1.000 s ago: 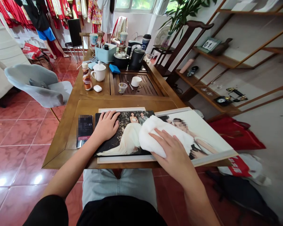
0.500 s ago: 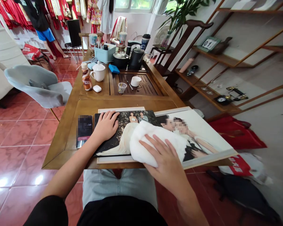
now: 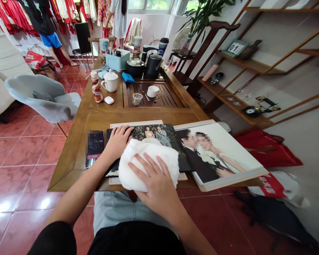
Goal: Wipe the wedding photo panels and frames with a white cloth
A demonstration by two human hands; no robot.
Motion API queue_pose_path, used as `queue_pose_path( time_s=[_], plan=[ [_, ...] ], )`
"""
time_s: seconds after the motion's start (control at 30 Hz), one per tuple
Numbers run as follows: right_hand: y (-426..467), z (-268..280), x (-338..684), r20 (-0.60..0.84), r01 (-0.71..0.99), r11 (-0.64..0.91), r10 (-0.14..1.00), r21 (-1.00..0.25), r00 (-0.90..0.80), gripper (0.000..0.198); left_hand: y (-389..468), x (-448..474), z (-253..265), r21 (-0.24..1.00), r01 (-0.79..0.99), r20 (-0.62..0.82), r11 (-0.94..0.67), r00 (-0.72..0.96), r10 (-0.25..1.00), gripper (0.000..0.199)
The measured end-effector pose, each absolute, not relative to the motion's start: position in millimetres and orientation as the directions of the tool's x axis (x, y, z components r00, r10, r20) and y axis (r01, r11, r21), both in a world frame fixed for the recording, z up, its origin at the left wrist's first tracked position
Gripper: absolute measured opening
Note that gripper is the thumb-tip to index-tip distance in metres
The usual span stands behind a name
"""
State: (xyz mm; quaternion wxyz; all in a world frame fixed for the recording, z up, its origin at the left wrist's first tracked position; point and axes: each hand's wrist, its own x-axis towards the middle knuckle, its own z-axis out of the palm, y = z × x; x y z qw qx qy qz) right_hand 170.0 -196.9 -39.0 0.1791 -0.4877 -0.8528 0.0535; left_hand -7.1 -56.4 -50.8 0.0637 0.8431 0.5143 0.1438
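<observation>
Under my right hand (image 3: 159, 187) is a bunched white cloth (image 3: 129, 164), its fingers spread over the top and gripping it. The cloth rests on a dark wedding photo panel (image 3: 162, 135) and covers much of the picture. My left hand (image 3: 119, 142) lies on the upper left edge of that panel, fingers stretched out, holding nothing. To the right, a second large wedding photo (image 3: 235, 148) with a pale border lies partly under the dark panel. A phone (image 3: 95, 148) with a lit screen sits left of my left hand.
Farther up the wooden table (image 3: 77, 141) stand a bottle (image 3: 97, 88), a lidded white cup (image 3: 111, 82), a small plastic cup (image 3: 137, 99) and a white bowl (image 3: 152, 91). A grey chair (image 3: 42, 94) is at left, shelves (image 3: 244, 63) at right. Two people are in the background.
My right hand has slid the white cloth leftward across the dark panel, uncovering the right photo and the panel's right part. My left hand has stayed in place.
</observation>
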Motion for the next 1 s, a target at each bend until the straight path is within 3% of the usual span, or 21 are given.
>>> queue_pose_path(
  time_s=[0.2, 0.5, 0.67, 1.0],
  plan=[
    [-191.1, -37.1, 183.4, 0.241, 0.822, 0.514, 0.853, -0.245, -0.462, 0.058, -57.3, -7.8, -51.1, 0.260, 0.854, 0.194, -0.450, 0.411, 0.891, 0.045],
    [-182.5, -44.9, 239.1, 0.308, 0.933, 0.334, 0.909, -0.136, -0.281, 0.051, -59.0, -5.0, -48.0, 0.257, 0.858, 0.197, -0.445, 0.404, 0.893, 0.045],
    [-176.7, -51.5, 260.9, 0.377, 0.962, 0.236, 0.910, -0.135, -0.171, 0.048, -59.9, -4.0, -47.1, 0.260, 0.859, 0.192, -0.441, 0.402, 0.895, 0.045],
    [-164.7, -43.4, 218.6, 0.336, 0.950, 0.302, 0.905, -0.080, -0.259, 0.045, -61.1, -1.9, -46.8, 0.254, 0.865, 0.189, -0.433, 0.395, 0.899, 0.044]
  ],
)
